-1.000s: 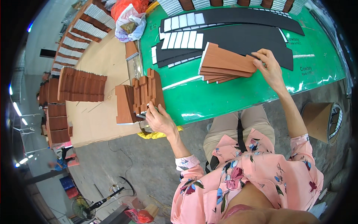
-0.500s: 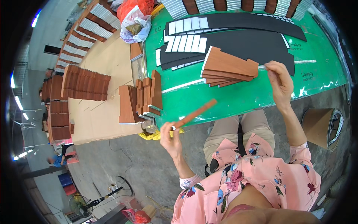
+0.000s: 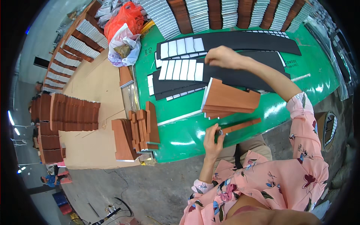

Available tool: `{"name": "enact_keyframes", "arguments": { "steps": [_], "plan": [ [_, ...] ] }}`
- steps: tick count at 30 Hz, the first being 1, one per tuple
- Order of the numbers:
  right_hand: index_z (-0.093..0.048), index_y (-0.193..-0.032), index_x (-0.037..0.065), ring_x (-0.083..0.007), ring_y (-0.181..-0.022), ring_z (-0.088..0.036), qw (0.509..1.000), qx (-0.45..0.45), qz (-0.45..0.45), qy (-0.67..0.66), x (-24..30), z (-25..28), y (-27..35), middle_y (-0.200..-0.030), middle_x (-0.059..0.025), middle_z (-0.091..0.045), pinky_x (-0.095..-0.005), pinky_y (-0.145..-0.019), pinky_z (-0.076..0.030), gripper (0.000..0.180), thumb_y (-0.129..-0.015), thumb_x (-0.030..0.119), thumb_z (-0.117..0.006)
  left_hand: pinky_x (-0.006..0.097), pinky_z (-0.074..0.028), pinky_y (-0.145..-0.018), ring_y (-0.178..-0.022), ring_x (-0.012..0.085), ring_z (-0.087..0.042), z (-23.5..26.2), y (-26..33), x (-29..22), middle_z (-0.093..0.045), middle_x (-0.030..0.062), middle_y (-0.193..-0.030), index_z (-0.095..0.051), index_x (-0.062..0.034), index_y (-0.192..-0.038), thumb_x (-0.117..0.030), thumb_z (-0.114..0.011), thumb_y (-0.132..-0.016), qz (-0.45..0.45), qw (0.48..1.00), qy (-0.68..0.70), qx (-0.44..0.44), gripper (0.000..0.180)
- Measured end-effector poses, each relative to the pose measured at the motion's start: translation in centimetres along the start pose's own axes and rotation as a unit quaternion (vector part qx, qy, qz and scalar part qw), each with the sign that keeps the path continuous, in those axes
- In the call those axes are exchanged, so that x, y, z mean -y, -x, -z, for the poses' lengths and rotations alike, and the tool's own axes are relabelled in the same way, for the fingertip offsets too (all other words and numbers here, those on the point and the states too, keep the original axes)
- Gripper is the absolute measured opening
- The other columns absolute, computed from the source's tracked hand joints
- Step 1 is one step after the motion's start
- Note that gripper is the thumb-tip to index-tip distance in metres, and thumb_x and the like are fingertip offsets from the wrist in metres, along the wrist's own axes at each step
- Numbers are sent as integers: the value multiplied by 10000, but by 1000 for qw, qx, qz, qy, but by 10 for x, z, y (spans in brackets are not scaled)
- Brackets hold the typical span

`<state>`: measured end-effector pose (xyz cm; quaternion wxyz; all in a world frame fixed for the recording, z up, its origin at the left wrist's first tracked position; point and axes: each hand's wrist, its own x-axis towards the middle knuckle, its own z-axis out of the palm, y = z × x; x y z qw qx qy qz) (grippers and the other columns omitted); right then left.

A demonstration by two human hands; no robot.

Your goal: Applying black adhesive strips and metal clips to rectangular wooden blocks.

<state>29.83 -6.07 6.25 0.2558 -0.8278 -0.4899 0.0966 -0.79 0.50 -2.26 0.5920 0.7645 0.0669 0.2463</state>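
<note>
My left hand pinches the white-edged end of a thin brown board, seen edge-on over the table's near side. My right hand reaches across to the black sheets, its fingers curled together beside a row of white adhesive pieces. Whatever those fingertips hold, if anything, is hidden. Between my hands lies a fanned stack of tapered brown boards, with a white strip along the wide end. A second row of white pieces lies farther back on the sheets.
The green table adjoins a tan board surface on the left. More brown boards stand at their seam. Tall stacks line the back. Red and white plastic bags sit back left. A round bin stands at right.
My left hand has moved right with the brown board, toward the fanned stack. My right hand has gone from the stack's right end up and left to the white pieces. The view has shifted.
</note>
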Motion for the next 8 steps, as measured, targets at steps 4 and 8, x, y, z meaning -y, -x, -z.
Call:
{"name": "enact_keyframes", "arguments": {
  "steps": [4,8],
  "plan": [
    [-639,-845,33,-293,-855,-618,994,77,64,45,0,-23,-30,-862,-118,-638,-391,-704,-492,110,-755,97,-648,358,-483,-743,-852,297,-580,0,-7,5,-584,166,-963,-608,16,-1048,51,-651,-716,-43,998,-55,12,336],
    [-642,-837,26,-294,-848,-623,997,24,-59,51,-16,-25,-54,-846,-129,-637,-385,-709,-500,110,-763,108,-653,351,-473,-796,-903,303,-585,0,-5,17,-590,167,-1005,-615,-25,-1059,-55,-678,-756,-28,999,-31,13,310]
  ]
}}
